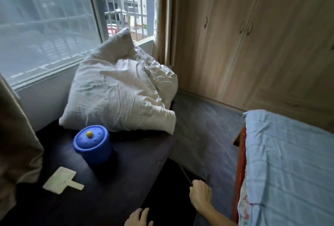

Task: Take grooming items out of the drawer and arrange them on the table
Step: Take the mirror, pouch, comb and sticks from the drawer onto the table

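A dark table [126, 168] fills the lower left. On it lies a flat white paddle-shaped item with a short handle [62, 180], near the front left. To the right of the table's edge is a dark opening, the drawer [169, 189]; its inside is too dark to read. My right hand [200, 195] is curled around the drawer's thin dark front edge. At the bottom edge of the view, my left hand [139, 216] rests with its fingers apart by the table's front edge and holds nothing.
A blue round lidded pot with a yellow knob [93, 144] stands mid-table. A crumpled white pillow [119, 95] leans at the back against the window sill. A bed with a light blue sheet [289, 168] is on the right, with wooden wardrobe doors [253, 35] behind it.
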A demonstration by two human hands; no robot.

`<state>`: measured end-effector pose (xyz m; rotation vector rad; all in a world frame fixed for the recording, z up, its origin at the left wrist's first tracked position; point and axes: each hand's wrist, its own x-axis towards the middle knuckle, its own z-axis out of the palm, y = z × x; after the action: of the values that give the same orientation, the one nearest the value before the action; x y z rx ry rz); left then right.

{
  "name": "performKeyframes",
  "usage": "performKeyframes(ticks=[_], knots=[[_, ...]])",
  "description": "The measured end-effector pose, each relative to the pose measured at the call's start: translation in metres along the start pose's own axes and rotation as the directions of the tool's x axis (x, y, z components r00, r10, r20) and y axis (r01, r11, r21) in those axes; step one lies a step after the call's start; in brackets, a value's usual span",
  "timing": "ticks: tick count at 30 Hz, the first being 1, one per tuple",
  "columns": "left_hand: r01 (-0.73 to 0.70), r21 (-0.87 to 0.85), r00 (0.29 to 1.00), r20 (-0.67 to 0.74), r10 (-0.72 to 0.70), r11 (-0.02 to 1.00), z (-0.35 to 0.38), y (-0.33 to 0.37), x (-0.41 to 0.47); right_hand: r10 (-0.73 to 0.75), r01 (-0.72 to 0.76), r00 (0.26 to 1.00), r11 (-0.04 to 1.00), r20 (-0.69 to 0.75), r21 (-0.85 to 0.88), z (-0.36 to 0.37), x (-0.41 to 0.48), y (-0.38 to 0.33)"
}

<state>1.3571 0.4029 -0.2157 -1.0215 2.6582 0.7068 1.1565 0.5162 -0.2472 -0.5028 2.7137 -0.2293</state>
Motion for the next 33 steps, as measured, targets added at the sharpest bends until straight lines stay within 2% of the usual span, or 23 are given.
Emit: performKeyframes(ticks=[1,4,6,9,14,21,29,33], knots=[[-0.023,0.052,0.998,-0.055,0.026,0.998,-0.012,-0.009,-0.007,-0.016,0.016,1.0,1.0,-0.023,0.007,-0.009,-0.009,-0.004],[-0.03,0.051,0.979,-0.2,0.04,0.998,-0.021,-0.04,-0.031,-0.093,0.096,0.99,0.995,-0.108,0.031,-0.03,-0.036,-0.021],[-0.022,0.015,0.955,-0.294,0.025,1.0,-0.028,-0.05,-0.047,-0.136,0.143,0.982,0.989,-0.13,0.046,-0.041,-0.051,-0.035],[0.021,-0.094,0.933,-0.355,-0.053,0.995,-0.042,-0.058,-0.079,-0.234,0.243,0.962,0.969,-0.137,0.048,-0.042,-0.076,-0.059],[0.104,-0.218,0.908,-0.378,-0.183,0.97,-0.046,-0.078,-0.117,-0.374,0.378,0.925,0.924,-0.072,0.056,-0.022,-0.117,-0.107],[0.284,-0.27,0.858,-0.357,-0.369,0.92,-0.044,-0.125,-0.138,-0.529,0.527,0.842,0.849,0.107,0.042,0.019,-0.147,-0.169],[0.423,-0.347,0.77,-0.35,-0.533,0.837,-0.051,-0.145,-0.127,-0.608,0.623,0.745,0.781,0.275,0.04,0.056,-0.124,-0.222],[0.497,-0.356,0.743,-0.296,-0.6,0.791,-0.045,-0.139,-0.115,-0.63,0.65,0.708,0.758,0.318,0.057,0.074,-0.106,-0.225]])
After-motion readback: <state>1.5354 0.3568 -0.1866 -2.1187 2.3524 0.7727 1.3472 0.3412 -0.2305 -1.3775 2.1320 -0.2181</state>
